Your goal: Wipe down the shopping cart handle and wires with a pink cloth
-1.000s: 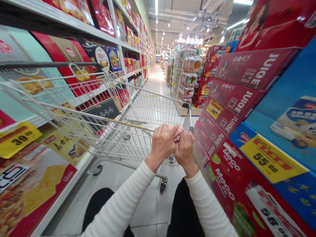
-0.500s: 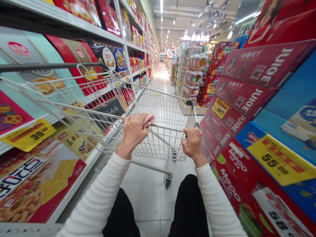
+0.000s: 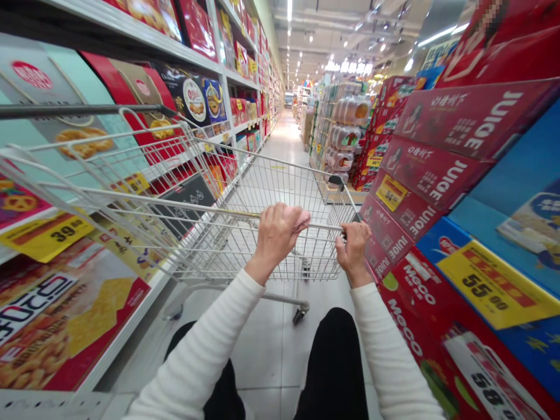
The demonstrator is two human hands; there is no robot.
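Note:
A wire shopping cart [image 3: 192,206] stands turned sideways across the aisle, its long side rail towards me. My left hand [image 3: 275,236] is closed around a folded pink cloth [image 3: 303,220], which it presses onto the cart's top rail. At the right end of the rail, close to the black corner piece, my right hand [image 3: 355,248] is wrapped around the metal. Its fingertips are hidden behind the rail. Floor and wheels show through the basket's wire mesh. At the far left the cart's dark handlebar [image 3: 87,111] reaches close to the shelf goods.
Shelves of boxed snacks [image 3: 39,326] with yellow price tags line the left side. Stacked red drink cartons [image 3: 464,116] rise close by my right hand. Further ahead, egg trays [image 3: 345,137] are piled beside the aisle floor [image 3: 286,134]. A cart wheel [image 3: 299,315] stands before my knees.
My left hand, with the pink cloth, has slid right along the rail, closer to my right hand. The cart and my right hand have shifted a little to the right.

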